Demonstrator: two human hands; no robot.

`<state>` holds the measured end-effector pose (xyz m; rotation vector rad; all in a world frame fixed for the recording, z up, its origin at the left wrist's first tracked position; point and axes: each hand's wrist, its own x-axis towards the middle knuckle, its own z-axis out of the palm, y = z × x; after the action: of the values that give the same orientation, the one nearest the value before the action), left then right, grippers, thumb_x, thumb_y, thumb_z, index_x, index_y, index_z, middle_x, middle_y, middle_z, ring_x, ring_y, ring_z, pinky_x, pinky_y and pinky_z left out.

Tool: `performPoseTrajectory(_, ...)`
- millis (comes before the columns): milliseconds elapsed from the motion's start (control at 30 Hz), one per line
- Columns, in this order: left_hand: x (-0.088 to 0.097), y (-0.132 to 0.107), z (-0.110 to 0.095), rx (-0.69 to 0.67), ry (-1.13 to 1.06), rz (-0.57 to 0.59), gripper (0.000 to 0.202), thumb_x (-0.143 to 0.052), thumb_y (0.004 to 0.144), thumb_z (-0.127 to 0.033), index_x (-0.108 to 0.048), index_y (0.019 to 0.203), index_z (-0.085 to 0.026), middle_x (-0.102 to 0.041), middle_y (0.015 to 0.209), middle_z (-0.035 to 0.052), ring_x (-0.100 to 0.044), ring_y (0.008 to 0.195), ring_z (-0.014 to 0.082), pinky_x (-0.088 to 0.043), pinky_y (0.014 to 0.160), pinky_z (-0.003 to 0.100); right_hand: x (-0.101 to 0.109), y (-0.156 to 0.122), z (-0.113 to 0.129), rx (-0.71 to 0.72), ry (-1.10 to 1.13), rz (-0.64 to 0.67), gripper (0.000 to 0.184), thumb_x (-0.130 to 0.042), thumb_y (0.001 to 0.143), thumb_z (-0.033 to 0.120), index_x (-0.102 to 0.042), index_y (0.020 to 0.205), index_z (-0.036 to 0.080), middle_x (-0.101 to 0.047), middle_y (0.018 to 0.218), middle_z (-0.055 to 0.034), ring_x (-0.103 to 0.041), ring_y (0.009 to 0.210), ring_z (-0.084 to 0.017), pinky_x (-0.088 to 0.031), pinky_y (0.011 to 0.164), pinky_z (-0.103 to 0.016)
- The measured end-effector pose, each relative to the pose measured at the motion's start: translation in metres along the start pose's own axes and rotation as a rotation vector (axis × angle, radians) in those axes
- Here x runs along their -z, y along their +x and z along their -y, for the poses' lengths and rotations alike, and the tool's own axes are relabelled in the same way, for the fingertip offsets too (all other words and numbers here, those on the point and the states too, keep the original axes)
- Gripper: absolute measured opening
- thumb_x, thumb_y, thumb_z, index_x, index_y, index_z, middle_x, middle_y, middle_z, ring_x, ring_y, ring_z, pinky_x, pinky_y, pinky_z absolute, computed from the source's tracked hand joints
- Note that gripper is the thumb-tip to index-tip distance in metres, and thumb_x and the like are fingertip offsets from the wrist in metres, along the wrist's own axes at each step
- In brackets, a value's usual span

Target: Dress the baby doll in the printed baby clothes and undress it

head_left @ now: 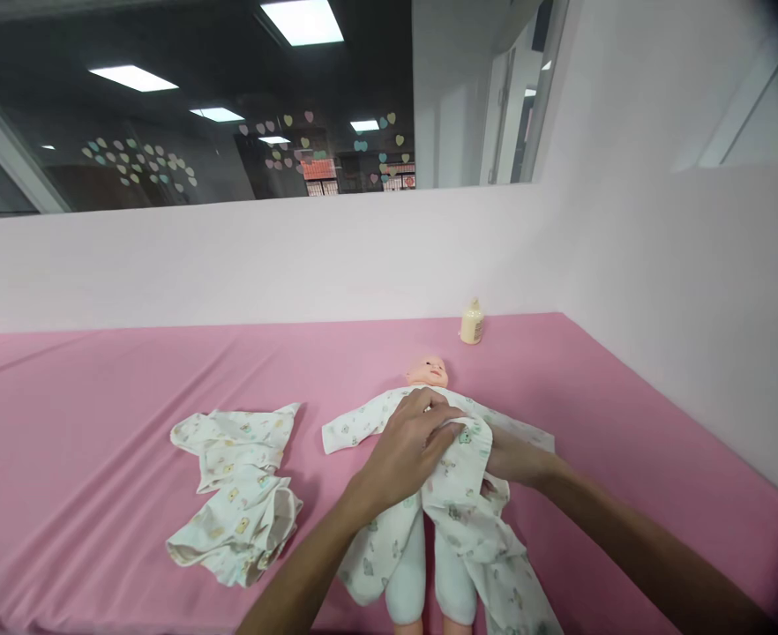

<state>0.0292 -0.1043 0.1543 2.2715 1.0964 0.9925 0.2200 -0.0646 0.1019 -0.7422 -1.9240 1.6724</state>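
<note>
A baby doll (pixel 429 372) lies on its back, head toward the wall, in a white printed baby outfit (pixel 455 511) with its long sleeves spread to both sides. At the doll's chest, my left hand (pixel 407 445) has its fingers bent and closed on the outfit's front cloth. My right hand (pixel 519 455) reaches in from the right beneath a raised flap of the same outfit, so its fingers are hidden. Pale, light-coloured legs of the doll show below the outfit, between its loose lower panels.
Another white printed baby garment (pixel 240 494) lies crumpled to the left on the pink sheet (pixel 98 459). A cream pump bottle (pixel 472 323) stands behind the doll near the wall. White walls (pixel 263 265) border the back and right, with a window above.
</note>
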Motion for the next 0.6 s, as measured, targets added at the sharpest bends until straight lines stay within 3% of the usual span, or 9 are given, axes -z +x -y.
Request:
performPoseTrajectory(100, -0.005, 0.0, 0.004, 0.082, 0.077, -0.094, 0.026, -0.045, 0.099, -0.031, -0.069, 0.109, -0.027, -0.055, 0.105, 0.0037, -0.052, 0.105, 0.0161, -0.043, 0.094, 0.033, -0.007, 0.003, 0.008, 0.11, -0.132, -0.089, 0.021, -0.054, 0.09, 0.025, -0.067, 0.105, 0.019, -0.067, 0.078, -0.0014, -0.063, 0.082, -0.018, -0.054, 0.085, -0.034)
performPoseTrajectory(200, -0.023, -0.005, 0.01, 0.178, 0.197, -0.329, 0.028, -0.047, 0.097, -0.033, -0.06, 0.12, -0.023, -0.052, 0.114, 0.0073, -0.05, 0.111, 0.0195, -0.044, 0.096, 0.037, -0.013, 0.006, 0.013, 0.222, -0.16, -0.108, 0.028, -0.052, 0.09, 0.025, -0.065, 0.115, 0.02, -0.069, 0.1, -0.006, -0.059, 0.11, -0.023, -0.044, 0.104, -0.041)
performPoseTrajectory(300, -0.047, -0.017, 0.013, 0.12, 0.351, -0.544, 0.032, -0.056, 0.093, -0.038, -0.054, 0.116, -0.016, -0.056, 0.109, 0.0095, -0.053, 0.104, 0.0215, -0.047, 0.091, 0.04, -0.018, 0.007, 0.005, 0.201, -0.11, -0.168, 0.034, -0.054, 0.087, 0.023, -0.065, 0.119, 0.021, -0.068, 0.111, -0.0078, -0.053, 0.122, -0.027, -0.037, 0.111, -0.045)
performPoseTrajectory(433, -0.069, -0.038, 0.008, -0.019, 0.584, -0.601, 0.044, -0.063, 0.087, -0.048, -0.051, 0.115, -0.016, -0.058, 0.106, 0.0117, -0.056, 0.098, 0.0246, -0.049, 0.082, 0.04, -0.021, 0.007, -0.012, 0.131, 0.023, -0.194, 0.043, -0.061, 0.081, 0.023, -0.063, 0.124, 0.026, -0.066, 0.117, -0.0072, -0.05, 0.127, -0.029, -0.036, 0.112, -0.045)
performPoseTrajectory(600, -0.071, -0.054, -0.008, 0.068, 0.717, -0.581, 0.049, -0.061, 0.087, -0.051, -0.052, 0.122, -0.018, -0.054, 0.119, 0.015, -0.057, 0.107, 0.0276, -0.053, 0.081, 0.039, -0.027, 0.003, -0.009, 0.106, 0.197, -0.2, 0.049, -0.066, 0.077, 0.024, -0.062, 0.126, 0.028, -0.067, 0.113, -0.0076, -0.052, 0.125, -0.029, -0.042, 0.105, -0.045)
